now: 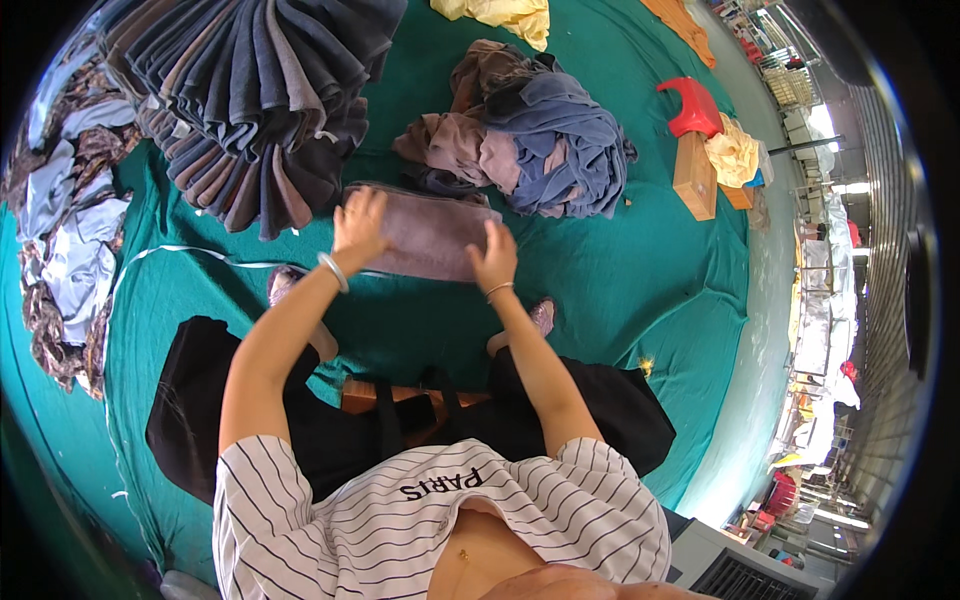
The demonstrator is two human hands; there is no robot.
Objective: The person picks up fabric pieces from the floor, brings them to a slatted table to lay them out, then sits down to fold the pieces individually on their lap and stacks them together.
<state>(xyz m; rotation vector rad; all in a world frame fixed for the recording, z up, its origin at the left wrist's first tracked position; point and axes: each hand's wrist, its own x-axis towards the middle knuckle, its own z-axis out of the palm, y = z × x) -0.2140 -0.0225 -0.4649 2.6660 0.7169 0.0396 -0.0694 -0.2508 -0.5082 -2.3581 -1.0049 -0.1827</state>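
A mauve-brown cloth (431,236), folded into a flat rectangle, lies on a green ground sheet before me, with darker cloth edges showing along its far side. On its left end rests my left hand (361,231), fingers spread. My right hand (495,253) is at the right end, thumb and fingers apart at the cloth's edge. Neither hand grips it visibly. Just beyond is a loose heap of blue-grey and mauve cloths (570,142). Folded dark grey and brown cloths (255,82) form a large fanned stack at the upper left.
Blue-grey and patterned fabric (82,255) lies along the left. A white strap (187,251) crosses the green sheet (637,285). At the right stand a red plastic stool (694,109) and a wooden box (694,180) beside yellow cloth (731,154). More yellow cloth (510,15) lies at the top.
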